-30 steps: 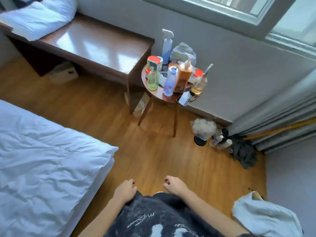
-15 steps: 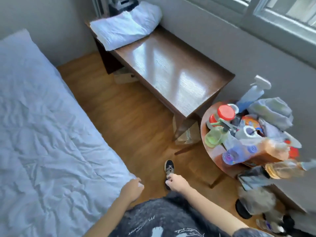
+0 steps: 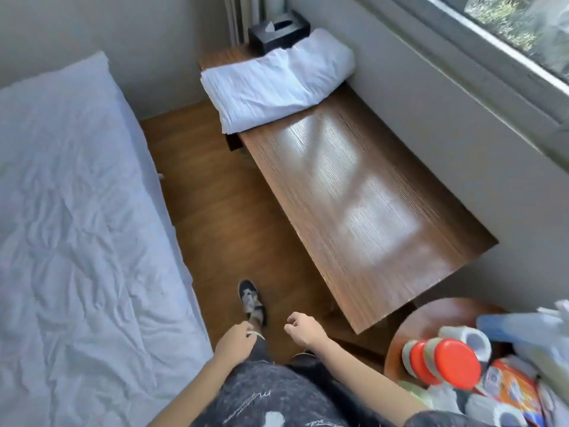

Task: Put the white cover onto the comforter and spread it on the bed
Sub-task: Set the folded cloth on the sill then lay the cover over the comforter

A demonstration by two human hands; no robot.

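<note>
We see the bed (image 3: 77, 226) at left w/ a rumpled white layer on top, prob. the comforter, bare for covering; its far side is cut off. Folded white cover (image 3: 277, 78) sits on the bench (image 3: 354, 211) far end, within reach of the aisle. Left hand (image 3: 235, 342) and right hand (image 3: 303, 329) hang loosely curled, grasping nothing; whether the left touches the shirt hem we can't tell.
</note>
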